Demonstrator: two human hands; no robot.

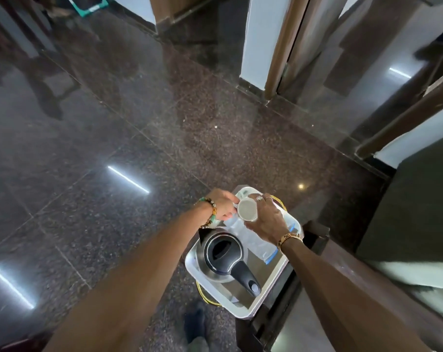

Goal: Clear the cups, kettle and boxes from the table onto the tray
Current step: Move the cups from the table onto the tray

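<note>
In the lower centre of the frame, the white cup point(247, 209) is held tilted, its mouth facing the camera, above the far end of the white tray point(241, 313). The right hand point(266, 219) wraps its curled fingers and thumb round the cup from the right. The left hand point(221, 204) meets it from the left, its curled fingers closing on the cup's left edge. Just below the hands, the steel kettle point(223, 257) with its black lid and handle stands in the tray's near left part. A clear plastic packet point(256, 237) with blue trim lies beside it to the right, under the right hand. A yellow cord point(205, 295) loops out at the tray's lower left edge. The tray rests on the dark tabletop point(314, 232) at lower right, jutting over the polished floor point(113, 148).
</note>
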